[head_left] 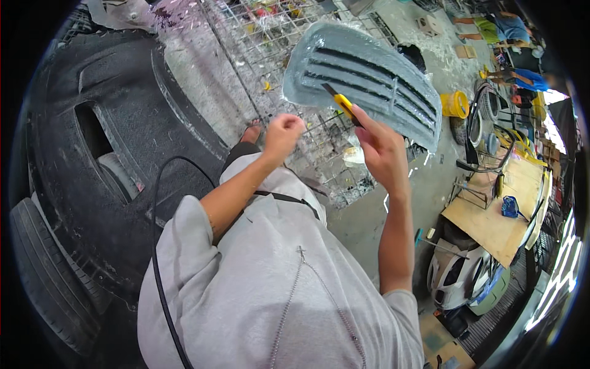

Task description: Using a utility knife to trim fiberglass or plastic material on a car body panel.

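In my right hand (pixel 384 147) is a yellow and black utility knife (pixel 345 107), its dark blade pointing up and to the left. The blade lies over a grey, shiny panel (pixel 372 79) with long dark slots and a ragged, wrapped-looking rim. Whether the tip touches the panel cannot be told. To the left, nearer my body, my left hand (pixel 284 138) is closed with curled fingers, apart from the panel. Anything inside it is hidden. Beneath the panel shows a wire grid rack (pixel 246 52) spattered with paint and scraps.
A large black moulded car part (pixel 110 67) fills the left side, with a tyre (pixel 52 277) below it. A black cable (pixel 156 246) runs past my left arm. On the right are a yellow bucket (pixel 455 104), a wooden board (pixel 491 203) and other people (pixel 516 31).
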Motion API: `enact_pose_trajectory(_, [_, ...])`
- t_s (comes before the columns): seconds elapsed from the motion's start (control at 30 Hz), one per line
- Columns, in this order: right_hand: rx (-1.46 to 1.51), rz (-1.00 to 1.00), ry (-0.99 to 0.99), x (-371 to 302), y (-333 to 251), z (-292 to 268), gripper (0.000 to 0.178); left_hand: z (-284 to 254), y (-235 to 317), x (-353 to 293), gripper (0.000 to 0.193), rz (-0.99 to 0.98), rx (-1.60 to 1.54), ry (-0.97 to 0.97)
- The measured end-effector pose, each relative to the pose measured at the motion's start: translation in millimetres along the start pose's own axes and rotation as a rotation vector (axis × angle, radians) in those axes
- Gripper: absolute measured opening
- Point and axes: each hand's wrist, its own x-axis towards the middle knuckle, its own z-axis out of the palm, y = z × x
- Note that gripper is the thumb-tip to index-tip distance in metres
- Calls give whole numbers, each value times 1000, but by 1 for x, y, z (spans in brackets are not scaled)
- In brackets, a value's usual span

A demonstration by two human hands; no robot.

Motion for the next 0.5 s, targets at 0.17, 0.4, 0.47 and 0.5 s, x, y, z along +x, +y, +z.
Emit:
enact_pose_trajectory(0.17, [-150,-149,-284,41,3,36,52,-31,21,12,40,106,-266,247])
enact_pose_trajectory(0.4, [-168,-185,-305,67,8,76,45,-34,41,17,25,112,-87,115])
enact_pose_trajectory(0.47, [-151,-197,-298,67,10,83,44,-36,42,18,22,94,-80,126])
enact_pose_trajectory(0.5, [-132,-209,-284,66,10,86,43,-36,42,20,20,80,-69,134])
